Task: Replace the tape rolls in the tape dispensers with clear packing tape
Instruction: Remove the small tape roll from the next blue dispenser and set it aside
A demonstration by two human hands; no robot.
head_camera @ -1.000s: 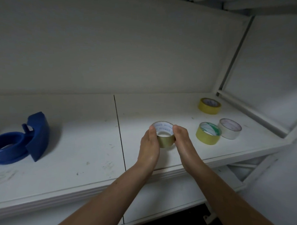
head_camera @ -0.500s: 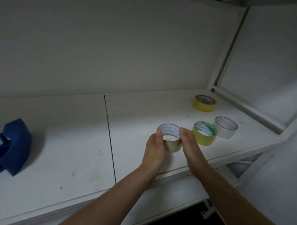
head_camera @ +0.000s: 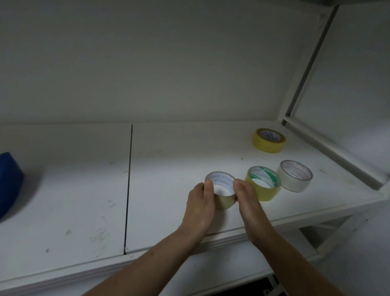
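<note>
**Dim shelf, one pale pool of light**

The light here is low and grey. The brightest patch lies on the white shelf near its middle and fades toward the back wall and the left side. The blue dispenser, cut off by the left edge, throws a soft, wide shadow to its right. The left hand and right hand look dull, and the forearms darken toward the bottom edge. The picture is soft and faintly grainy, so the print inside the tan tape roll cannot be read. The wide lens bows the shelf's front edge and tilts the upright at the right.
</note>
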